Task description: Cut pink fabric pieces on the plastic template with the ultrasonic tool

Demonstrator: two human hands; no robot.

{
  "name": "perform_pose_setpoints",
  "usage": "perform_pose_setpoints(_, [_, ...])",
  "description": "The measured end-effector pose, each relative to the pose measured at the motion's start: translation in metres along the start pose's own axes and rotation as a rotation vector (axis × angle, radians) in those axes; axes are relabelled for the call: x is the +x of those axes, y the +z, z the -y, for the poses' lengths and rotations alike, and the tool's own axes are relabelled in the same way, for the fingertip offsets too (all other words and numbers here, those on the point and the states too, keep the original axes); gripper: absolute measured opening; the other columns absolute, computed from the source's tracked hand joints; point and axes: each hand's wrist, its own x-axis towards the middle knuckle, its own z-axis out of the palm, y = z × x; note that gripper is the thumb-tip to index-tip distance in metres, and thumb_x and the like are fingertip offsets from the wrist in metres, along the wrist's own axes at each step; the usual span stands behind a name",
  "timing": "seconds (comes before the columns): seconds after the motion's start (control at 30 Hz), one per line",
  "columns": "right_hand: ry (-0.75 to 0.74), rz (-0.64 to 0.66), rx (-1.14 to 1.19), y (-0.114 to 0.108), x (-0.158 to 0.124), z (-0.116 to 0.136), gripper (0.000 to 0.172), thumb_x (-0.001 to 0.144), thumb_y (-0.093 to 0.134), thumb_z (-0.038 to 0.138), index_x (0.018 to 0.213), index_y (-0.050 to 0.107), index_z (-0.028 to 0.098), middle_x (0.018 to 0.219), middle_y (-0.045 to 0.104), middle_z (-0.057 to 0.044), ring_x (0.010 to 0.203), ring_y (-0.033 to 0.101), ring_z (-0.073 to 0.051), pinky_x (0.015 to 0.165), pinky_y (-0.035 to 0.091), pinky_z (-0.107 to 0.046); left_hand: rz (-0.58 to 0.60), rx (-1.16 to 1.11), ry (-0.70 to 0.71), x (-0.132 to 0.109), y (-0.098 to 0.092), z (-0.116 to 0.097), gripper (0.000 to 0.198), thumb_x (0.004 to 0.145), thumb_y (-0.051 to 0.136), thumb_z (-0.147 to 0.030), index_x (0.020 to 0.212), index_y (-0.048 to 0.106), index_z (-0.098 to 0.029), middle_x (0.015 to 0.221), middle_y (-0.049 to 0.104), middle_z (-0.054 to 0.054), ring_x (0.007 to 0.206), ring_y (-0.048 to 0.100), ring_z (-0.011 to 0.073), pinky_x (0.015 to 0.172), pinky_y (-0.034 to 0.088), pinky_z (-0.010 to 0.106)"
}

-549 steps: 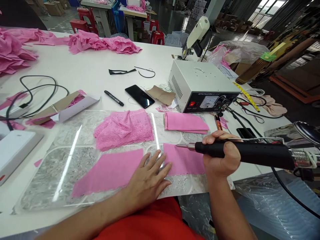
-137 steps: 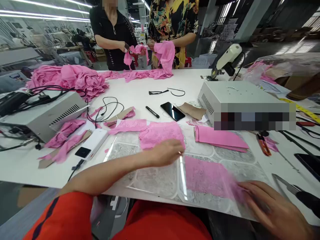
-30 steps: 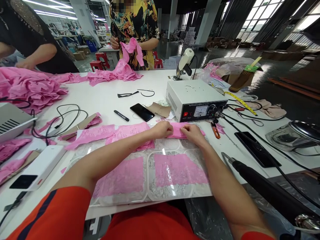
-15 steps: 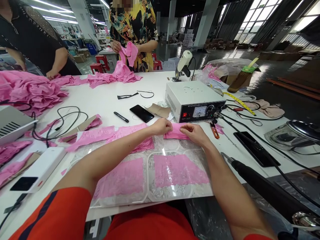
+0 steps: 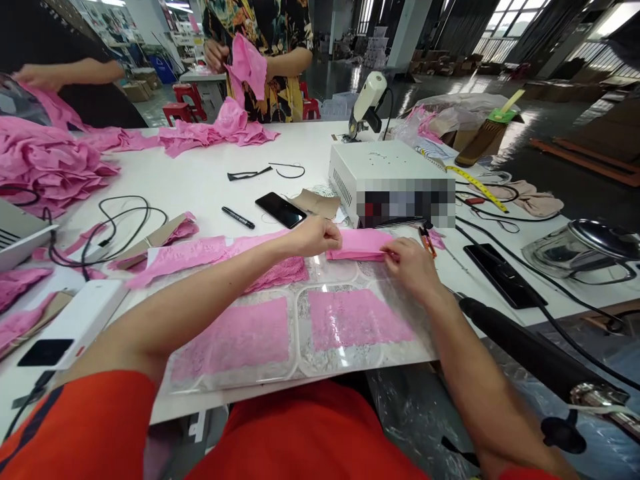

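A small stack of folded pink fabric pieces (image 5: pixel 361 243) lies at the far edge of a clear patterned cutting sheet (image 5: pixel 320 340). My left hand (image 5: pixel 315 235) is closed on the stack's left end. My right hand (image 5: pixel 411 263) pinches its near right edge. Two flat pink lace pieces (image 5: pixel 356 319) lie side by side under the sheet close to me. A loose heap of pink lace (image 5: pixel 277 272) sits left of the stack, under my left forearm.
A white control box (image 5: pixel 387 180), phone (image 5: pixel 280 209), marker (image 5: pixel 238 217) and cables (image 5: pixel 107 223) lie beyond. A black handheld tool (image 5: pixel 520 347) rests right, near a second phone (image 5: pixel 504 275). Two people handle pink fabric (image 5: pixel 220 130) at the far side.
Over the last second my right hand slid from the stack's top to its near right edge. My left hand stayed on the left end. The view dropped slightly.
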Motion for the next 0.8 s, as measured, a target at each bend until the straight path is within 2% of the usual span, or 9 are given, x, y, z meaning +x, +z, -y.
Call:
perform_pose_setpoints(0.07, [-0.07,0.004,-0.019,-0.009,-0.026,0.011,0.017,0.086,0.052,0.02,0.088,0.069,0.019,0.091,0.068,-0.009,0.09,0.057,-0.024,0.08,0.046,-0.037,0.054,-0.028,0.01,-0.023,0.004,-0.004,0.013,0.076,0.059,-0.015,0.066,0.068,-0.013,0.074,0.066,0.002,0.067,0.057,0.0107,0.063,0.044,0.021])
perform_pose_setpoints(0.1, [-0.163,-0.019,-0.056,-0.013,-0.041,0.017,0.018,0.088,0.05,0.019,0.089,0.068,0.018,0.088,0.067,-0.009,0.087,0.058,-0.023,0.079,0.046,-0.036,0.09,-0.044,0.016,-0.036,0.008,-0.006,0.013,0.077,0.06,-0.015,0.067,0.068,-0.013,0.076,0.066,0.002,0.067,0.058,0.0105,0.063,0.044,0.021])
perform_pose_setpoints(0.2, [-0.379,-0.054,-0.142,-0.019,-0.083,0.031,0.018,0.089,0.05,0.01,0.093,0.066,0.018,0.086,0.066,-0.007,0.081,0.057,-0.02,0.073,0.045,-0.033,0.208,-0.072,0.062,-0.07,0.027,-0.009,0.015,0.08,0.059,-0.012,0.069,0.069,-0.014,0.079,0.065,0.002,0.067,0.058,0.0091,0.065,0.045,0.02])
perform_pose_setpoints(0.27, [-0.44,-0.033,-0.152,-0.02,-0.104,0.035,0.022,0.088,0.048,0.006,0.095,0.064,0.019,0.085,0.066,-0.007,0.08,0.056,-0.019,0.072,0.045,-0.032,0.255,-0.056,0.095,-0.087,0.041,-0.01,0.016,0.08,0.058,-0.008,0.069,0.068,-0.014,0.078,0.063,0.001,0.067,0.057,0.0087,0.065,0.044,0.019])
perform_pose_setpoints(0.37, [-0.442,0.01,-0.127,-0.019,-0.121,0.037,0.025,0.088,0.047,0.004,0.099,0.063,0.019,0.087,0.066,-0.007,0.081,0.057,-0.019,0.071,0.045,-0.033,0.259,0.0,0.147,-0.101,0.06,-0.009,0.018,0.079,0.057,-0.003,0.07,0.068,-0.013,0.076,0.061,0.001,0.069,0.056,0.01,0.066,0.042,0.019])
perform_pose_setpoints(0.47, [-0.414,0.045,-0.072,-0.02,-0.127,0.035,0.029,0.086,0.048,0.004,0.106,0.062,0.02,0.093,0.067,-0.007,0.087,0.059,-0.02,0.074,0.047,-0.035,0.229,0.05,0.18,-0.106,0.069,-0.007,0.02,0.08,0.055,-0.001,0.071,0.068,-0.014,0.078,0.06,0.002,0.071,0.055,0.0108,0.068,0.042,0.02])
perform_pose_setpoints(0.63, [-0.336,0.124,0.077,-0.029,-0.131,0.032,0.034,0.084,0.053,0.01,0.115,0.061,0.022,0.104,0.067,-0.008,0.098,0.061,-0.022,0.083,0.052,-0.04,0.21,0.126,0.196,-0.108,0.071,-0.009,0.021,0.081,0.055,-0.002,0.069,0.068,-0.015,0.076,0.059,0.002,0.071,0.054,0.0116,0.07,0.041,0.022])
perform_pose_setpoints(0.8, [-0.252,0.115,0.189,-0.034,-0.132,0.031,0.03,0.086,0.054,0.017,0.113,0.063,0.025,0.106,0.069,-0.007,0.099,0.064,-0.022,0.087,0.054,-0.041,0.213,0.109,0.177,-0.107,0.07,-0.009,0.022,0.081,0.053,-0.003,0.07,0.068,-0.015,0.077,0.061,0.002,0.071,0.055,0.0114,0.069,0.041,0.021])
